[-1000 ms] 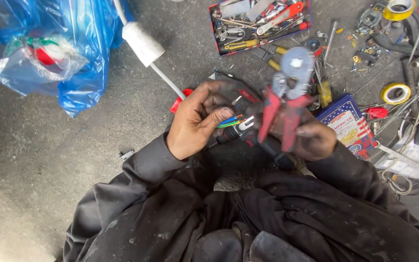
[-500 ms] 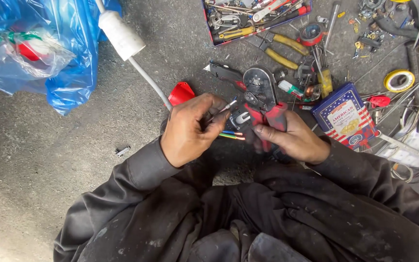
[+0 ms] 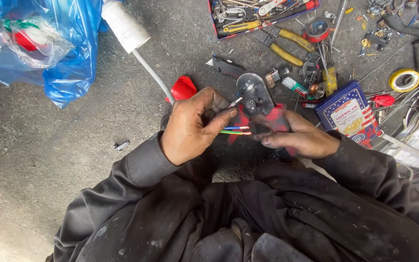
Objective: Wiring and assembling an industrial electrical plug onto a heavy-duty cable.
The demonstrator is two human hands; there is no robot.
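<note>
My left hand (image 3: 192,127) pinches a cable whose stripped cores (image 3: 236,130), blue, green-yellow and another, stick out to the right; one core with a bare metal tip points up toward the tool's head. My right hand (image 3: 299,138) grips a red-handled crimping tool (image 3: 257,104), its round grey head just right of my left fingers. A white cable (image 3: 152,73) with a white plug (image 3: 124,23) runs down to my left hand. Both arms wear dark sleeves.
A blue plastic bag (image 3: 49,46) lies at upper left. A red tool tray (image 3: 258,12), yellow-handled pliers (image 3: 287,48), a blue tin (image 3: 349,112), yellow tape (image 3: 406,80), a red cap (image 3: 183,89) and loose parts lie on the concrete floor to the right.
The crimping tool has come down from upright in front of me to lie next to my left fingers. The view has shifted, and one core now points at the tool's head.
</note>
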